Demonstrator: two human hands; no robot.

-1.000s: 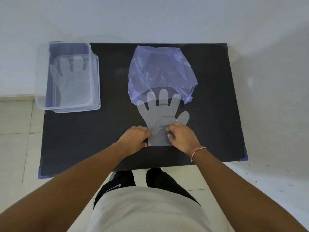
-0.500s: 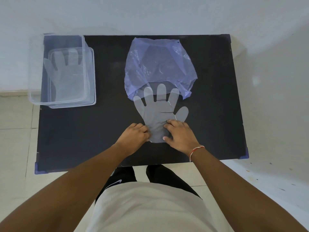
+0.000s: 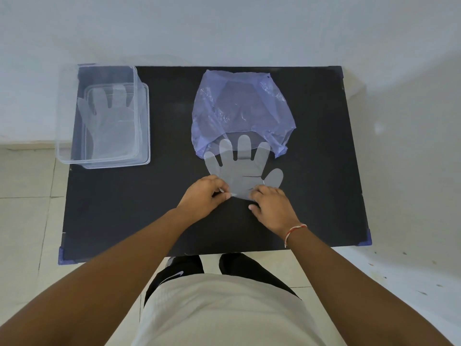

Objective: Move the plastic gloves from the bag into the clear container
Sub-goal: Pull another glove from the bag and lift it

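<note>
A clear plastic glove (image 3: 240, 171) lies flat on the black table (image 3: 129, 208), its fingertips just inside the mouth of the purple plastic bag (image 3: 240, 108). My left hand (image 3: 203, 196) pinches the glove's cuff edge at the left. My right hand (image 3: 272, 204) grips the cuff at the right. At the table's far left stands the clear container (image 3: 99, 116), with another glove (image 3: 109, 123) lying flat inside it.
The container rests on its clear lid (image 3: 146, 126). The table's near edge runs just behind my wrists, with my legs and tiled floor (image 3: 25, 196) below. A white wall (image 3: 224, 28) rises behind the table.
Both hands have closed on the glove's cuff, and its near edge has gathered between them. The glove has slid a little toward me, out of the bag. The camera view shifted slightly.
</note>
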